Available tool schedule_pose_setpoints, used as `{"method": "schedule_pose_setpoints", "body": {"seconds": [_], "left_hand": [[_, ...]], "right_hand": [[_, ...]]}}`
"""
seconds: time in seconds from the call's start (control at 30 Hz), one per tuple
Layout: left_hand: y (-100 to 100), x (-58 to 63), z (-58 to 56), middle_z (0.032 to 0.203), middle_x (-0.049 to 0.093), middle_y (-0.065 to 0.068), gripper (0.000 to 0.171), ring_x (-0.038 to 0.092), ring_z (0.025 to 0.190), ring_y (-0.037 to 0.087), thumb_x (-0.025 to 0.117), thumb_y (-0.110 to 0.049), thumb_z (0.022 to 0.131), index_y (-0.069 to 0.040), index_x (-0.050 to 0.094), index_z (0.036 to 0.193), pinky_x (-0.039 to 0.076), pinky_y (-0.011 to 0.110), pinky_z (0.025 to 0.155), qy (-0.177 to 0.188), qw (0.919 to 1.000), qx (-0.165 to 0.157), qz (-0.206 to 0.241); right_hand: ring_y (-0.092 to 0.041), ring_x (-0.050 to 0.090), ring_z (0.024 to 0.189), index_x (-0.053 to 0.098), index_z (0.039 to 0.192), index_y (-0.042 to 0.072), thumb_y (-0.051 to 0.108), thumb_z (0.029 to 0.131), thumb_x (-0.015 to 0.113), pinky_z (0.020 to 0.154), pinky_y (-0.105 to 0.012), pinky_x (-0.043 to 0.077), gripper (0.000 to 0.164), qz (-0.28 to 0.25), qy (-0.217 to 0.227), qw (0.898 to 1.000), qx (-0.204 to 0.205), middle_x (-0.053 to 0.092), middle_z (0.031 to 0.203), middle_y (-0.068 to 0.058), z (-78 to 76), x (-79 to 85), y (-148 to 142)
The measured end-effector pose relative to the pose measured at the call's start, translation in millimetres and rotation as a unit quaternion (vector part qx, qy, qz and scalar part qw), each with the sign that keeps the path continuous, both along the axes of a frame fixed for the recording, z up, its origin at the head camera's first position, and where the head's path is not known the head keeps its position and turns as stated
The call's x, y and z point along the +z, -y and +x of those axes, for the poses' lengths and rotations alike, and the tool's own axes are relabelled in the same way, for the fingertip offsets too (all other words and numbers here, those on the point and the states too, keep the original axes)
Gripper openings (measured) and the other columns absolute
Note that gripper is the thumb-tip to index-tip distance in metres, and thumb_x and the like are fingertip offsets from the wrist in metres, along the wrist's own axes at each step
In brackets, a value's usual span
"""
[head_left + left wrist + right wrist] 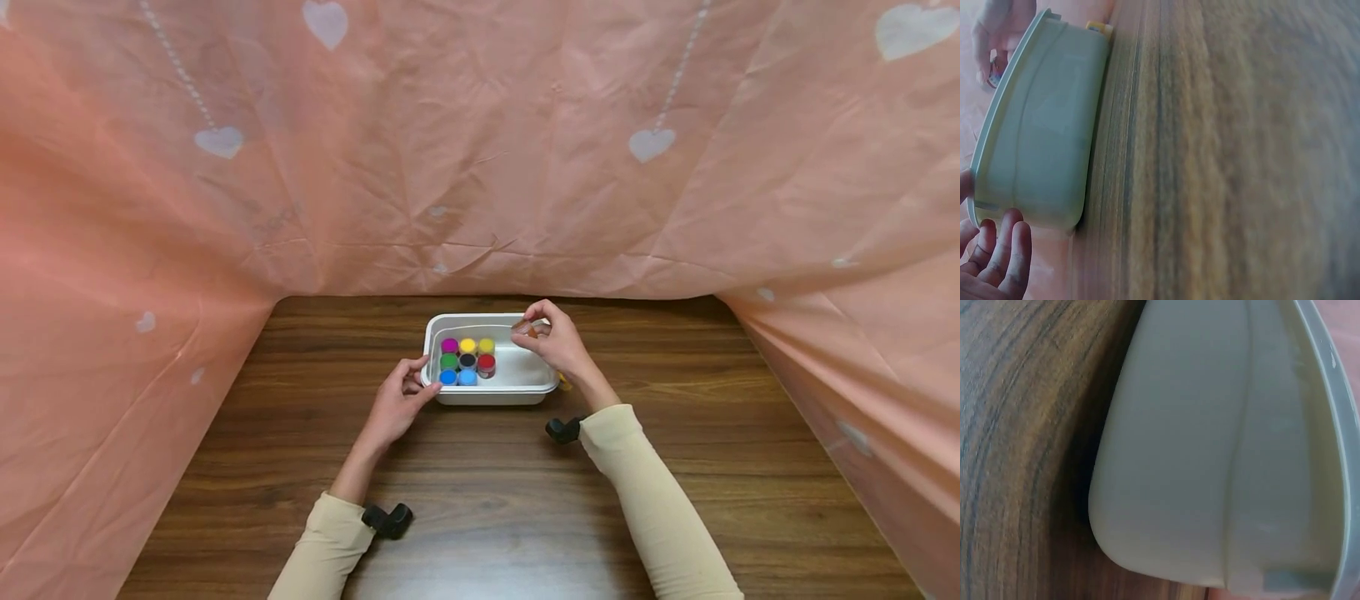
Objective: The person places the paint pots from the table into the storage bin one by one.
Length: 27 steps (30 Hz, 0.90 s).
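A white plastic tub [491,388] stands on the table, with several small coloured-lid paint pots grouped in its left part. Among them are a purple pot [449,346], a black pot [467,362], a red pot [486,363] and a light blue pot [467,378]. My left hand [396,402] grips the tub's left end, thumb at the rim and fingers [1017,256] against the outer wall. Over the tub's right part, my right hand [558,343] pinches a small brown-lidded pot [523,327] between thumb and fingers, which partly hide it.
Beside the tub's right end lies a small yellow thing [564,382], partly behind the right wrist. Around the wooden table [480,492] hangs a pink curtain [480,167] with white hearts, close behind the tub. Each wrist carries a black camera [390,521].
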<state>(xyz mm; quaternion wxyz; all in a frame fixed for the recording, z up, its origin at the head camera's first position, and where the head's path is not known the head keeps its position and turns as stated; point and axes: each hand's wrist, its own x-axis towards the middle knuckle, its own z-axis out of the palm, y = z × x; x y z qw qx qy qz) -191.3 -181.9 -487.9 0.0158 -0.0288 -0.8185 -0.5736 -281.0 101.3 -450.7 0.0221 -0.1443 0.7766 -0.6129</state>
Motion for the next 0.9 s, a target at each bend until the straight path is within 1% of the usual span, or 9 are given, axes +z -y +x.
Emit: {"method": "schedule_pose_setpoints", "body": {"seconds": [0.1, 0.2, 0.37, 0.43, 0.5, 0.63, 0.7, 0.77, 0.9], "left_hand": [[2.5, -8.9, -4.4, 0.114, 0.063, 0.025, 0.052, 0.062, 0.091, 0.020, 0.074, -0.010, 0.097, 0.002, 0.054, 0.144, 0.045, 0.017, 0.069, -0.009, 0.9999, 0.007, 0.002], [4.5, -14.4, -7.2, 0.113, 0.064, 0.021, 0.051, 0.062, 0.090, 0.017, 0.075, -0.013, 0.096, -0.001, 0.057, 0.142, 0.046, 0.018, 0.069, -0.015, 0.9998, 0.009, 0.006], [5.0, -16.0, -8.4, 0.113, 0.063, 0.020, 0.052, 0.062, 0.090, 0.017, 0.075, -0.013, 0.096, -0.001, 0.056, 0.143, 0.046, 0.018, 0.070, -0.012, 0.9999, 0.008, 0.005], [3.9, -13.2, -7.1, 0.114, 0.062, 0.022, 0.053, 0.062, 0.090, 0.017, 0.074, -0.011, 0.096, 0.001, 0.054, 0.144, 0.046, 0.018, 0.070, -0.008, 0.9999, 0.008, 0.004], [2.3, -7.5, -4.5, 0.114, 0.062, 0.025, 0.053, 0.062, 0.091, 0.019, 0.074, -0.009, 0.097, 0.004, 0.053, 0.144, 0.046, 0.018, 0.071, -0.004, 1.0000, 0.004, 0.008], [-0.2, 10.9, 4.4, 0.115, 0.062, 0.029, 0.052, 0.062, 0.091, 0.020, 0.072, -0.006, 0.097, 0.008, 0.052, 0.143, 0.047, 0.018, 0.071, 0.002, 1.0000, -0.006, 0.007], [-0.6, 18.3, 8.5, 0.114, 0.062, 0.029, 0.052, 0.062, 0.091, 0.019, 0.072, -0.006, 0.097, 0.009, 0.052, 0.143, 0.047, 0.018, 0.071, -0.001, 0.9999, -0.011, 0.006], [-0.5, 20.8, 10.0, 0.114, 0.062, 0.029, 0.052, 0.062, 0.091, 0.019, 0.072, -0.006, 0.097, 0.009, 0.052, 0.143, 0.047, 0.018, 0.071, -0.002, 0.9999, -0.012, 0.007], [0.3, 19.3, 10.1, 0.113, 0.062, 0.029, 0.052, 0.063, 0.092, 0.021, 0.072, -0.007, 0.097, 0.009, 0.052, 0.143, 0.047, 0.018, 0.071, -0.003, 0.9998, -0.013, 0.012]], "right_hand": [[-0.022, 0.068, 0.100, 0.054, 0.124, -0.005, -0.002, 0.091, 0.075, 0.076, -0.017, 0.053, 0.039, 0.008, 0.002, 1.000, 0.012, 0.055, 0.124, -0.022, 0.0, 0.2, 2.6], [-0.022, 0.069, 0.102, 0.060, 0.129, -0.003, 0.001, 0.092, 0.077, 0.079, -0.017, 0.054, 0.041, 0.027, 0.001, 0.999, 0.021, 0.060, 0.126, -0.023, 0.2, 0.0, 4.2], [-0.023, 0.069, 0.102, 0.067, 0.127, 0.000, 0.005, 0.092, 0.078, 0.080, -0.019, 0.055, 0.037, 0.042, 0.000, 0.998, 0.044, 0.068, 0.122, -0.021, 0.5, -2.9, 5.9], [-0.024, 0.069, 0.104, 0.068, 0.125, 0.001, 0.006, 0.092, 0.078, 0.083, -0.021, 0.056, 0.035, 0.051, -0.002, 0.997, 0.052, 0.068, 0.123, -0.018, 1.0, -4.1, 6.7], [-0.025, 0.068, 0.107, 0.069, 0.124, 0.000, 0.007, 0.092, 0.078, 0.089, -0.025, 0.056, 0.034, 0.064, -0.010, 0.996, 0.061, 0.068, 0.124, -0.017, 0.9, -5.7, 7.4], [-0.030, 0.067, 0.113, 0.068, 0.124, -0.002, 0.008, 0.092, 0.079, 0.103, -0.040, 0.053, 0.035, 0.075, -0.025, 0.994, 0.077, 0.068, 0.123, -0.018, 0.4, -8.0, 9.2], [-0.031, 0.065, 0.114, 0.068, 0.124, -0.001, 0.009, 0.092, 0.080, 0.105, -0.048, 0.051, 0.036, 0.079, -0.036, 0.993, 0.085, 0.069, 0.122, -0.018, -0.1, -8.9, 10.1], [-0.033, 0.063, 0.115, 0.068, 0.125, -0.001, 0.010, 0.091, 0.080, 0.104, -0.053, 0.049, 0.037, 0.083, -0.045, 0.992, 0.090, 0.070, 0.122, -0.018, -0.3, -9.0, 12.0], [-0.032, 0.062, 0.110, 0.069, 0.127, 0.000, 0.010, 0.091, 0.081, 0.096, -0.046, 0.052, 0.040, 0.093, -0.067, 0.988, 0.101, 0.071, 0.121, -0.018, 0.3, -9.0, 13.2]]}}
